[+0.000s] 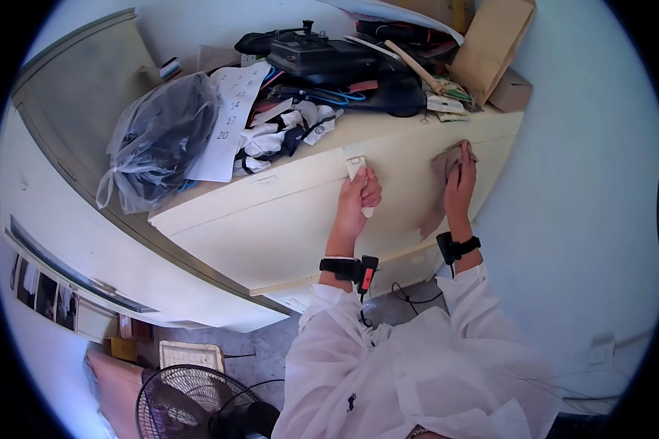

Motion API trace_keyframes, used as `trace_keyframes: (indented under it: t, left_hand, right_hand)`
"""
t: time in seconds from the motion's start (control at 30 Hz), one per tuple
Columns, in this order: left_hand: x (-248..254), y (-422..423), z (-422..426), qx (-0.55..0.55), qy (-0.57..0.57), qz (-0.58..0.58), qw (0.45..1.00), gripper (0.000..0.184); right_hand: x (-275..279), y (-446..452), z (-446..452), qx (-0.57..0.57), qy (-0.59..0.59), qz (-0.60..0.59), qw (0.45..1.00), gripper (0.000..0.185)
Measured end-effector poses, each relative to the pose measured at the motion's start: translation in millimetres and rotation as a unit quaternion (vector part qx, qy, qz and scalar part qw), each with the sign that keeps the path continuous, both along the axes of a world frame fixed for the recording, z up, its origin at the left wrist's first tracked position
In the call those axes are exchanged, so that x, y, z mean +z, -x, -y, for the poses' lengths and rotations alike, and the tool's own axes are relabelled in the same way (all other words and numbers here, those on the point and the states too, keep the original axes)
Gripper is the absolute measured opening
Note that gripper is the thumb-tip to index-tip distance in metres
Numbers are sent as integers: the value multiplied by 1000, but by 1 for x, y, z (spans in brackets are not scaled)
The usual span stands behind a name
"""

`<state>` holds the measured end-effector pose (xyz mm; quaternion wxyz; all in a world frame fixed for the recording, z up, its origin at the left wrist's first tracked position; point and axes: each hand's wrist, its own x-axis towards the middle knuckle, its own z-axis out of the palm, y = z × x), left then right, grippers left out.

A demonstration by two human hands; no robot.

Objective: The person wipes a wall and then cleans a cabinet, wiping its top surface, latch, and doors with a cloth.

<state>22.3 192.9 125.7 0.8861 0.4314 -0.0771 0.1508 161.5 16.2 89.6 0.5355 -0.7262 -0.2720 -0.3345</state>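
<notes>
Grips a pale strip in the left hand, fingers curled tightly round: smooth, flat and narrow, with a small rectangular fitting at its upper end and a rounded lower tip. Cannot tell, from this angle, any fixing to the cabinet just behind. With the right hand, holds a soft, creased, grey-brown cloth against the cabinet front, near its upper right edge; fingers nearly straight and close together, a loose fold of fabric hanging below.

On the cabinet's top, from left to right: a knotted clear plastic bag, crinkled over dark contents; a smooth white paper sheet, printed with numbers, 14, 17 and 20 among the legible ones; a rumpled heap of white and dark fabric; a hard, glossy black case; a pale wooden stick; a stiff brown paper bag. At the left wrist, a black band with a red label, too small to read.

Cream-painted, flat panels on the cabinet, thin seams across; beside it, a plain bluish-white wall. Below, grey floor, a shallow white basket and a wire-caged fan.
</notes>
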Motion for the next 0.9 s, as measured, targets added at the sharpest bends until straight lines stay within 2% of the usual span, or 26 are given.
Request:
trace_keyframes:
  t: [0.07,0.13,0.17,0.2,0.27,0.4,0.47,0.57,0.7,0.8,0.87,0.9]
  left_hand:
    - [2,0,1,7,-8,6,1000,26]
    - [3,1,3,4,1,5,1000,26]
    - [4,1,3,4,11,5,1000,26]
    - [4,1,4,4,10,5,1000,26]
    - [6,3,5,-5,20,7,1000,25]
    - [7,3,6,-5,34,5,999,24]
    - [11,5,9,-1,58,-5,998,22]
    - [12,6,10,-5,64,-1,998,22]
    - [9,4,9,8,65,-7,998,22]
    - [-2,1,1,-23,54,15,998,20]
    - [-3,-2,5,122,0,-98,988,23]
    - [-4,-1,7,146,7,-108,983,25]
  right_hand:
    - [15,17,-4,25,-25,-39,999,48]
    - [22,41,-22,-7,55,37,998,54]
    - [18,47,-35,46,22,86,995,58]
    - [16,53,-42,46,22,86,995,58]
    - [15,64,-52,72,84,114,987,58]
    - [20,76,-62,167,50,72,982,54]
    - [31,80,-62,228,-40,45,972,49]
    - [45,77,-64,251,-62,52,965,46]
    - [65,79,-68,274,-46,74,958,44]
    - [77,81,-77,297,-5,110,949,43]
    - [89,85,-85,331,90,163,925,41]
    - [89,82,-91,330,139,193,914,38]
